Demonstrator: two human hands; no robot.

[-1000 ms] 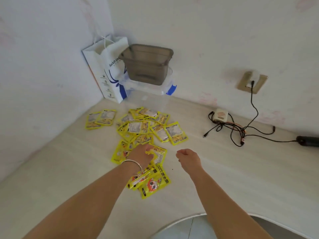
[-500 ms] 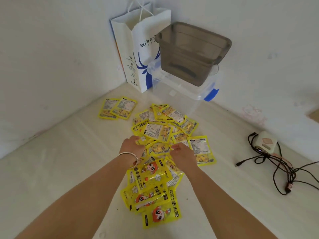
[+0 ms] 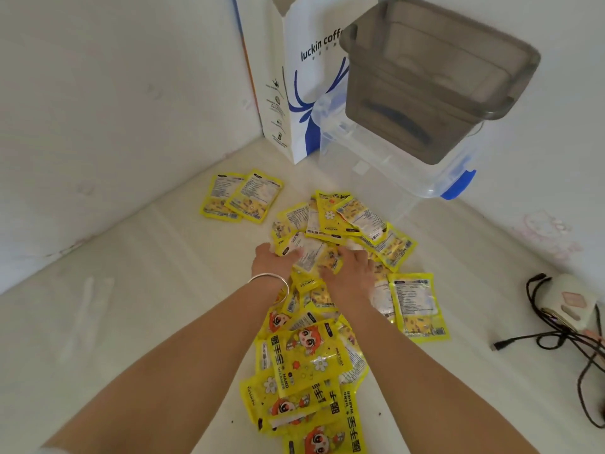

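Scuffed white walls [image 3: 98, 93] meet in a corner at upper centre; the pale floor [image 3: 114, 322] is evenly lit; a luckin coffee paper bag [image 3: 288, 93] stands there beside a clear storage box [image 3: 386, 178] under a grey tub [image 3: 425, 70]; a white charger [image 3: 568, 304] with black cables [image 3: 553, 339] lies at right.

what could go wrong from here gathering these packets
The piled packets overlap loosely, so a scoop by the left hand and right hand may spill some. Two stray packets near the wall could be missed. The grey bin sits high on the clear box; a bump might tip it.
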